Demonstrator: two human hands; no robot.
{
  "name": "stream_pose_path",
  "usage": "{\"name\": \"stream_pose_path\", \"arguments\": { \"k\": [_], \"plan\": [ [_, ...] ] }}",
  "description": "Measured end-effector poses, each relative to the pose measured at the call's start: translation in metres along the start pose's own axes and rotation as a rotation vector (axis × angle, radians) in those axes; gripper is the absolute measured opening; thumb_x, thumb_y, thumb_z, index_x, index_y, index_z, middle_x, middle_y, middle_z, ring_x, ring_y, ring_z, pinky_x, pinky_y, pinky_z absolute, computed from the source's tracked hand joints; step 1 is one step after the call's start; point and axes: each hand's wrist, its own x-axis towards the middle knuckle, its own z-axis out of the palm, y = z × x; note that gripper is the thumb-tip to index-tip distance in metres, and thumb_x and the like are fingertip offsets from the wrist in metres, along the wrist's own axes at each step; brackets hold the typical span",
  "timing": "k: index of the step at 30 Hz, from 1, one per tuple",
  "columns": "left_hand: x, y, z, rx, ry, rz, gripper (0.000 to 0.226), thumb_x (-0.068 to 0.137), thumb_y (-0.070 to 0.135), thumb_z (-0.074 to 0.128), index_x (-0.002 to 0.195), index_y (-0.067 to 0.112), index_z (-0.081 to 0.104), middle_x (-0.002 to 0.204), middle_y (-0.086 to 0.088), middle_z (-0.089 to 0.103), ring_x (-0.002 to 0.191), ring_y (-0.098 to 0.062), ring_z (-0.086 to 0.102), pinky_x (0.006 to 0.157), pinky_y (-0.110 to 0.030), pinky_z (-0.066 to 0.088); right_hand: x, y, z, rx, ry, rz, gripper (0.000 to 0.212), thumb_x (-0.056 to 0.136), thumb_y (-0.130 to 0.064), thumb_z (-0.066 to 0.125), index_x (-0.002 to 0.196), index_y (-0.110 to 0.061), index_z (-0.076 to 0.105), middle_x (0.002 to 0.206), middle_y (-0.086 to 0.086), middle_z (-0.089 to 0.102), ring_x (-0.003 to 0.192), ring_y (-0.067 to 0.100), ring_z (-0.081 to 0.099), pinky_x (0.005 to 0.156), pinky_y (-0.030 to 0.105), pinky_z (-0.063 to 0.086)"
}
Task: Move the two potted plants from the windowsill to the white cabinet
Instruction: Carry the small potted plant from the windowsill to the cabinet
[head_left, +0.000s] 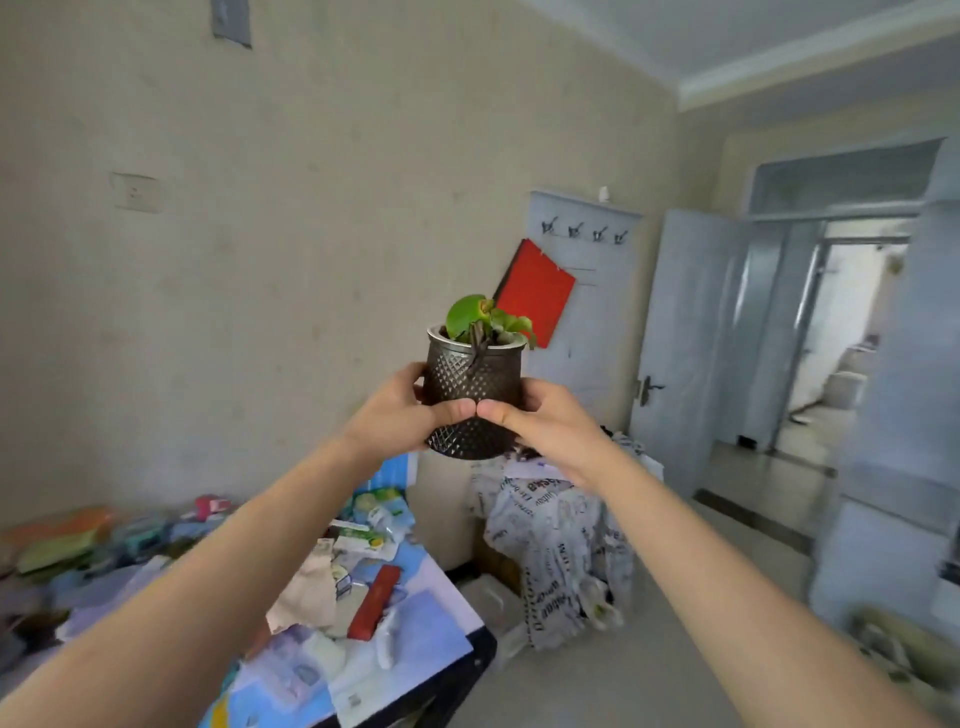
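Note:
A potted plant, a dark studded pot with a few green leaves, is held up at arm's length in the middle of the view. My left hand grips its left side and my right hand grips its right side, thumbs touching across the front. The pot is upright and well above the furniture. No windowsill, second plant or white cabinet is in view.
A cluttered table with packets, papers and a red box stands below left. A chair draped in printed cloth is below the pot. A pale open door and doorway lie at right. Bare floor runs toward the doorway.

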Motion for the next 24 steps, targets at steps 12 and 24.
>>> {"name": "stream_pose_path", "arguments": {
  "k": [12, 24],
  "plan": [
    [0.064, 0.025, 0.192, -0.119, -0.321, 0.023, 0.068, 0.081, 0.025, 0.079, 0.138, 0.012, 0.045, 0.112, -0.003, 0.062, 0.094, -0.021, 0.069, 0.062, -0.029, 0.060, -0.037, 0.052, -0.184, -0.031, 0.233, 0.115, 0.053, 0.083, -0.024, 0.081, 0.130, -0.007, 0.063, 0.124, 0.008, 0.073, 0.111, 0.020, 0.072, 0.097, 0.037, 0.058],
    [0.140, 0.043, 0.374, -0.245, -0.456, 0.019, 0.059, 0.078, 0.020, 0.082, 0.128, 0.019, 0.050, 0.110, -0.001, 0.065, 0.094, -0.021, 0.071, 0.080, -0.044, 0.062, -0.036, 0.106, -0.354, -0.065, 0.389, 0.152, 0.048, 0.082, -0.021, 0.082, 0.125, -0.007, 0.067, 0.121, 0.010, 0.075, 0.112, 0.023, 0.072, 0.100, 0.046, 0.056]
  ]
}}
